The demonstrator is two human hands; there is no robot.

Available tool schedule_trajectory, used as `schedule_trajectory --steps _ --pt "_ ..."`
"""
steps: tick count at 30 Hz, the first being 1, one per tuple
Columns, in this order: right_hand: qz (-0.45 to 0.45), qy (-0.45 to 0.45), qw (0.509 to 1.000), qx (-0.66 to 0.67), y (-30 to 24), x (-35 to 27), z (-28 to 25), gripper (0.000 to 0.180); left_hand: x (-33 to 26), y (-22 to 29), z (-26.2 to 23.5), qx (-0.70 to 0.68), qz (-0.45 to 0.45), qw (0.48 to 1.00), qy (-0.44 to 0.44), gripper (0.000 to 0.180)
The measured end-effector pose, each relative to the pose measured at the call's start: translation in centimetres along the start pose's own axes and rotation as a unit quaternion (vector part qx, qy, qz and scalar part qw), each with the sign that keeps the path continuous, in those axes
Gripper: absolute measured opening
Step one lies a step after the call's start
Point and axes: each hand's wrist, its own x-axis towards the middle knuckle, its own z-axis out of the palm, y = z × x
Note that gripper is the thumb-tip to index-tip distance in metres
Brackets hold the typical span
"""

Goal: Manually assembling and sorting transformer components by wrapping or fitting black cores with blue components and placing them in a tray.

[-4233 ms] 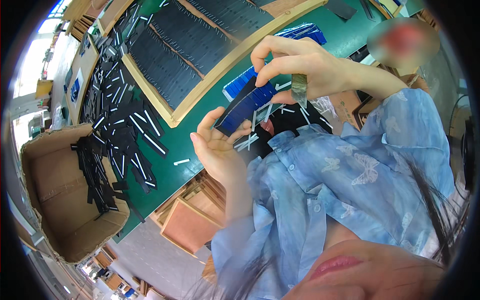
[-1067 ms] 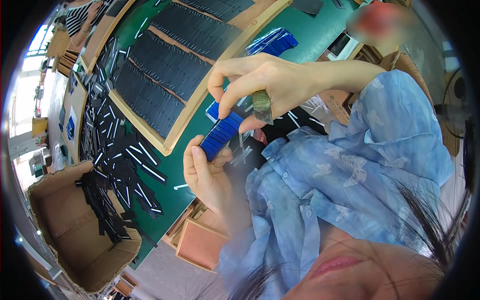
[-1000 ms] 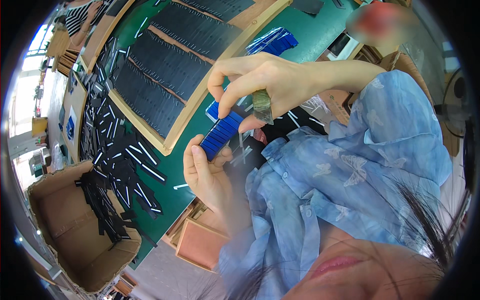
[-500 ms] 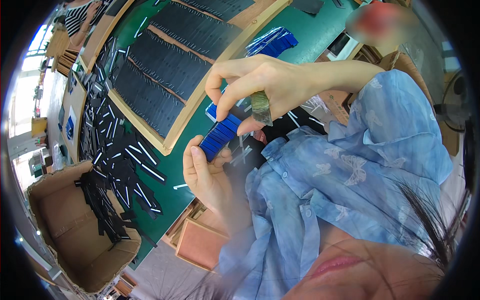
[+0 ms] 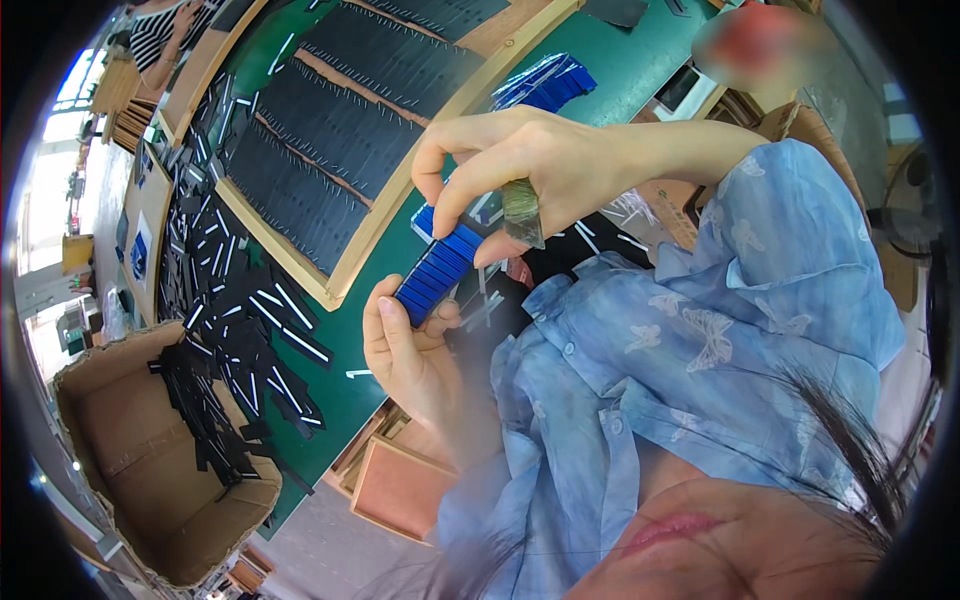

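Stack of thin blue strips, held in the air.
The strips sit edge to edge, tilted, above the green table.

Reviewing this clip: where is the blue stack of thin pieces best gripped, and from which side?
Grip the blue stack across its two long flat sides, probably from above at the upper end. The left hand already cradles its lower end; the right hand pinches the top, where the tilted stack is free.

Bright, even daylight glares white far left of the hands; fisheye edges bend, darken, and the near shirt blurs.
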Motion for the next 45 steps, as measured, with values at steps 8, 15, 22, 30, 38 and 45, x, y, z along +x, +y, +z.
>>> schedule_trajectory --steps 8,15,22,30,38,45 --pt "0.134 -0.034 0.987 0.086 -0.1 -0.4 -1.3 0.017 -0.3 0.0 -0.2 0.004 0.023 1.0 -0.02 0.025" --pt "0.149 -0.056 0.976 0.147 0.9 -0.7 -1.1 0.01 -0.7 0.0 0.3 0.009 0.029 0.999 -0.033 0.024" --pt "0.214 -0.088 0.963 0.137 0.6 -0.1 -0.3 0.012 -1.3 0.0 2.1 0.102 0.066 0.993 -0.014 0.028" --pt "0.176 0.016 0.981 -0.085 2.0 -0.2 0.4 0.035 -1.6 0.7 2.5 0.165 0.068 0.983 0.032 0.026" --pt "0.194 -0.05 0.975 0.092 1.3 -1.1 -0.8 0.021 -0.4 -0.1 2.2 0.125 0.056 0.99 0.011 0.022" --pt "0.19 0.089 0.939 0.271 2.0 -3.4 -1.9 0.015 2.9 -1.1 -0.5 0.001 -0.01 0.992 -0.128 0.016"
